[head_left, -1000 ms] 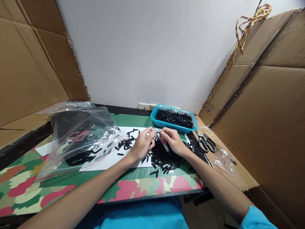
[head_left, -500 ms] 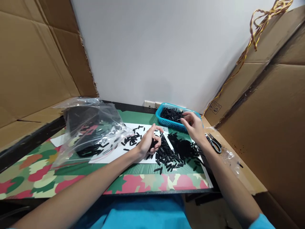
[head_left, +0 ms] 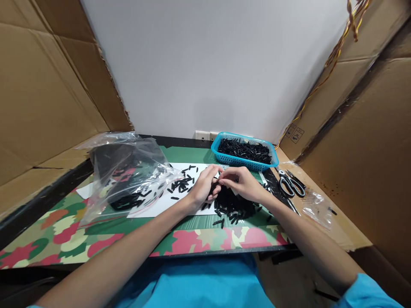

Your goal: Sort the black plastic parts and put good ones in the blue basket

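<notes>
Above the front of the pile, my left hand point(head_left: 206, 187) is curled around several small black strip-like pieces, partly hidden by its fingers. My right hand point(head_left: 240, 183) meets it there, thumb and forefinger pinched at the left hand's fingertips on what looks like one black piece. Beneath both hands lies a heap of black pieces point(head_left: 236, 209). More black pieces point(head_left: 181, 185) are scattered over a white sheet point(head_left: 154, 206) to the left. Behind the hands stands a blue basket point(head_left: 245, 163) filled with the same pieces.
A clear zip bag point(head_left: 135, 158) with black pieces in it lies at the left. Scissors point(head_left: 291, 187) and a small plastic bag point(head_left: 317, 209) rest on cardboard at the right. Cardboard walls point(head_left: 362, 141) rise on both sides, and twisted wires point(head_left: 335, 55) hang at the upper right.
My right hand has come from the basket's edge, left and nearer to me, to meet my left hand. The left hand stays curled around its pieces. The view has shifted slightly.
</notes>
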A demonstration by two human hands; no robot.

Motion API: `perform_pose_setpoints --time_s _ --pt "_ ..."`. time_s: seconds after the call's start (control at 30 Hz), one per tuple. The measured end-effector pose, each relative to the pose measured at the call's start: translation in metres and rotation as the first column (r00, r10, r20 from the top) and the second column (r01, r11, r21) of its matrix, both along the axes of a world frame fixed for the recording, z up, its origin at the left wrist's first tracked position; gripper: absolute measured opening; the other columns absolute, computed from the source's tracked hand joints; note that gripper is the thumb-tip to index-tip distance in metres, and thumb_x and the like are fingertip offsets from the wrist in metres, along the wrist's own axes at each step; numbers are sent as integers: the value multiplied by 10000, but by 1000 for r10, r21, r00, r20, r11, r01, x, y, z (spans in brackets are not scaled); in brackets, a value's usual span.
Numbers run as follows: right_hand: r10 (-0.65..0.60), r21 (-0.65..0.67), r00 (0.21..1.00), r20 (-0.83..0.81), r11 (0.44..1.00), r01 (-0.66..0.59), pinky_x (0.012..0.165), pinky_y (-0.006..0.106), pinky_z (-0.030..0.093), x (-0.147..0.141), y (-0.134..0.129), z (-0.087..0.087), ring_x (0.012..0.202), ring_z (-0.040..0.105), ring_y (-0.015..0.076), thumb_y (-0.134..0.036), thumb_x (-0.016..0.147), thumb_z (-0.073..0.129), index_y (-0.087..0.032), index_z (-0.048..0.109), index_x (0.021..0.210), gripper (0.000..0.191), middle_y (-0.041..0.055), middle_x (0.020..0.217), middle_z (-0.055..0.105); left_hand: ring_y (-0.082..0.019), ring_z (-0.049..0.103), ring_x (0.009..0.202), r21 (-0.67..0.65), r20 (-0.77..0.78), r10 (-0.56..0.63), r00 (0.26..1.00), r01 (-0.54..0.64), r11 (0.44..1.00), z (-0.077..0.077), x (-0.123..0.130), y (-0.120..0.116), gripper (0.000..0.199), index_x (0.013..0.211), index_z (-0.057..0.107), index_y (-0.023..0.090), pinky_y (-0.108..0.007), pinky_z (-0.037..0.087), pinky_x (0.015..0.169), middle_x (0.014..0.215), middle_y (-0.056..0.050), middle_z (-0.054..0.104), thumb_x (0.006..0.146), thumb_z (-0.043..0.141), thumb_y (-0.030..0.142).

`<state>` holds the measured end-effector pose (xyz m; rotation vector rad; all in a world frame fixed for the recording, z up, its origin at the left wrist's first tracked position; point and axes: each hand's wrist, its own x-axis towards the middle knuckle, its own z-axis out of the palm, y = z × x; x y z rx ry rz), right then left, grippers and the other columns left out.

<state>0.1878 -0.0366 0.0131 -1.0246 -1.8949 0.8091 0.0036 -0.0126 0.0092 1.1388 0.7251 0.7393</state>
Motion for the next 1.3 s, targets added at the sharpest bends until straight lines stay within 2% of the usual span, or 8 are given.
perform_pose_setpoints --time_s 0.07,0.17,0.4,0.5,0.67,0.87,1.3 --pt "-45 8 998 -51 999 46 662 294 504 3 1 0 696 643 179 -423 985 703 -168 774 954 266 57 868 758 -57 313 299 -17 6 4 1000 -4 1000 2 -1 1 287 1022 522 269 -106 192 334 514 119 444 981 611 538" --pt "-95 24 990 -103 995 98 641 300 505 4 1 -1 669 638 176 -476 972 719 -181 777 963 301 61 879 761 -65 293 298 -69 4 -28 1000 28 997 3 -2 2 266 974 522 259 -121 166 320 505 112 422 1004 555 522" --pt "-119 59 981 -154 990 129 685 327 529 -1 -3 -3 745 684 213 -503 930 776 -202 796 909 302 67 856 766 -62 279 317 -210 7 -160 987 158 965 2 -3 0 475 740 458 225 -149 180 318 495 79 405 1016 505 609" --pt "-146 52 970 -193 986 158 633 321 513 -2 -3 -3 671 646 190 -512 951 751 -203 778 926 311 61 854 750 -60 269 325 -226 36 -167 985 171 959 1 -4 2 498 715 410 231 -148 168 324 499 85 376 1013 521 615" --pt "-176 36 951 -252 981 191 574 311 493 1 1 -5 604 611 171 -490 952 753 -201 742 924 291 45 813 719 -55 263 327 -168 108 -142 984 159 973 0 -6 5 477 738 432 227 -157 154 325 504 90 377 1005 555 603" --pt "-194 11 945 -262 979 204 563 319 489 2 4 -10 568 605 178 -485 945 762 -208 746 938 278 15 698 674 -50 299 320 -58 145 -94 985 103 993 3 -6 3 318 817 505 221 -135 182 328 492 94 415 988 620 463" --pt "-128 -77 940 -317 991 109 517 245 538 -2 3 -10 593 674 146 -495 915 797 -194 727 948 311 -2 768 693 -48 278 301 27 128 -74 989 71 997 5 -7 3 277 823 458 236 -118 184 303 480 107 429 966 626 403"
